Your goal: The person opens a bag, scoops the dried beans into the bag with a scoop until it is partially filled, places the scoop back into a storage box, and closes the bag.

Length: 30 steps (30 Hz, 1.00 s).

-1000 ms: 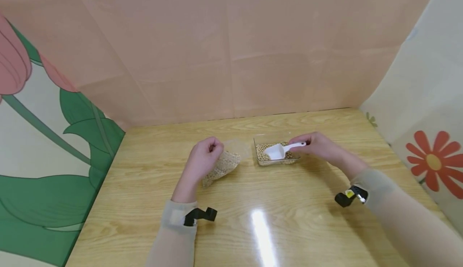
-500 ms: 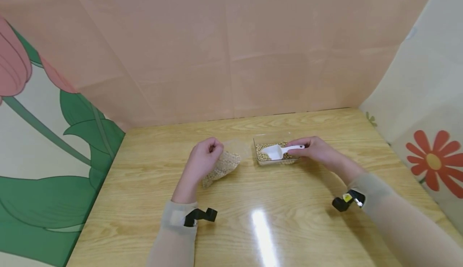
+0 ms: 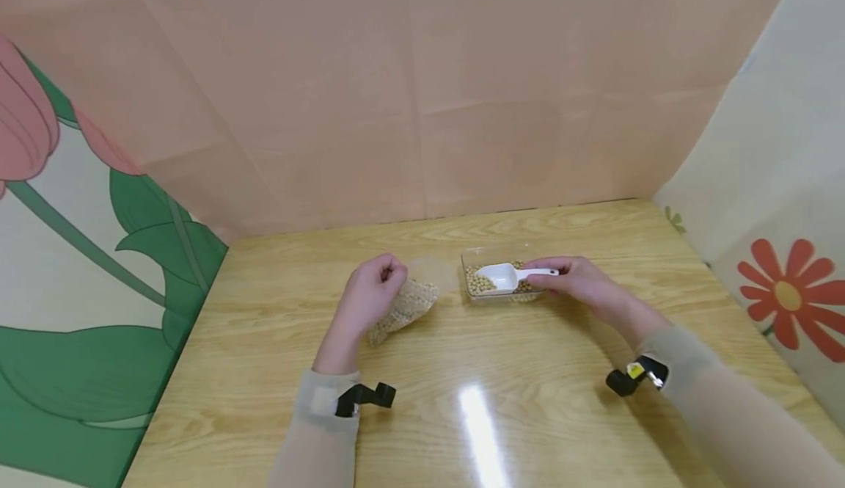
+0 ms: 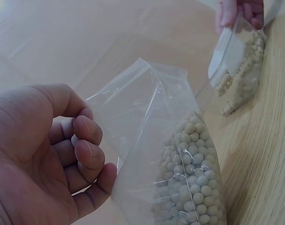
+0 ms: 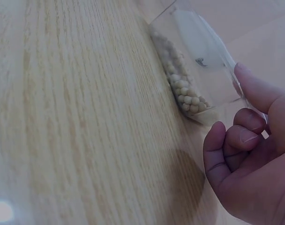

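My left hand (image 3: 378,290) pinches the upper edge of a clear plastic bag (image 4: 128,112), its fingers curled at the film. Small round beige beans (image 4: 194,173) fill the bag's lower part. To its right stands a clear rectangular box (image 3: 470,297) with a layer of similar beans (image 5: 182,89) inside. My right hand (image 3: 577,280) grips the handle of a white scoop (image 3: 505,277) at the box's right end. The scoop's bowl lies within the box, opening up and to the left, with beans at its mouth. In the right wrist view, the scoop shows through the box wall.
Both things stand on a wood-grain table (image 3: 422,392), with a bright light reflection near its front. A pinkish cloth backdrop (image 3: 422,92) rises behind the table. Flower-printed panels (image 3: 792,202) flank it, and a black camera mount (image 3: 637,374) sits on the right wrist.
My right hand has shifted the scoop slightly left within the box and levelled its handle; beans now show at the bowl's mouth. My left hand and the bag have stayed in place.
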Available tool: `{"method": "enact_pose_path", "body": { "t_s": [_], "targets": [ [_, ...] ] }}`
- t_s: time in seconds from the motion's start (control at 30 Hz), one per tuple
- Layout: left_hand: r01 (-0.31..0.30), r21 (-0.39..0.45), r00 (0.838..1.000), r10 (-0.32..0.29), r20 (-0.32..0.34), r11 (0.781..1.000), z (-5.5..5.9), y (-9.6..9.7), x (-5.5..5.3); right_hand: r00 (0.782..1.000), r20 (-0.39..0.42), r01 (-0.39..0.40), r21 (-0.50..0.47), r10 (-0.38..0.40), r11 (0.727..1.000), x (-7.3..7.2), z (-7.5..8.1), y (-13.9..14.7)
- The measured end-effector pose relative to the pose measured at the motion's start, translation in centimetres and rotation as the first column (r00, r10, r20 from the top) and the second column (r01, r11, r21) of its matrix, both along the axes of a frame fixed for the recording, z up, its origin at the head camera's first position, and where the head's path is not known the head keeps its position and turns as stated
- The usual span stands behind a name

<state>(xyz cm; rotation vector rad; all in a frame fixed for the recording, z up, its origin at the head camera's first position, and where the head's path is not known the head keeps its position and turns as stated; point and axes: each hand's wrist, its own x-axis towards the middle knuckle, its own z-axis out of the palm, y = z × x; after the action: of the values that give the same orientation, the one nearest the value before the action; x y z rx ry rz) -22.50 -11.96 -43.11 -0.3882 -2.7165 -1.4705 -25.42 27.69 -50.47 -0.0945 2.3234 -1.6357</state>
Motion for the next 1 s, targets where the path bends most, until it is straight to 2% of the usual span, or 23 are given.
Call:
{"method": "enact_pose_path", "body": {
  "t_s": [0.27,0.43,0.57,0.8,1.0],
  "targets": [
    [0.006,0.002,1.000,-0.006,-0.009,1.000,-0.2,0.0,0.0,0.999,0.005,0.049,-0.065,-0.049,0.997,0.4,-0.4,0.2],
    [0.009,-0.001,1.000,-0.009,-0.006,1.000,-0.1,0.1,0.0,0.997,0.018,0.075,-0.143,-0.073,0.987,0.8,-0.2,0.4],
    [0.010,-0.004,1.000,-0.010,-0.005,1.000,-0.1,0.1,0.0,0.995,0.015,0.096,-0.187,-0.095,0.978,1.3,0.4,0.6],
    [0.011,0.002,1.000,-0.011,0.010,1.000,-0.3,0.0,0.0,0.992,-0.026,0.118,-0.182,-0.125,0.976,1.7,1.9,0.7],
    [0.017,0.010,1.000,-0.018,0.014,1.000,-0.3,0.1,0.0,0.992,-0.050,0.110,-0.158,-0.120,0.981,2.5,3.7,-0.4]
  ]
}}
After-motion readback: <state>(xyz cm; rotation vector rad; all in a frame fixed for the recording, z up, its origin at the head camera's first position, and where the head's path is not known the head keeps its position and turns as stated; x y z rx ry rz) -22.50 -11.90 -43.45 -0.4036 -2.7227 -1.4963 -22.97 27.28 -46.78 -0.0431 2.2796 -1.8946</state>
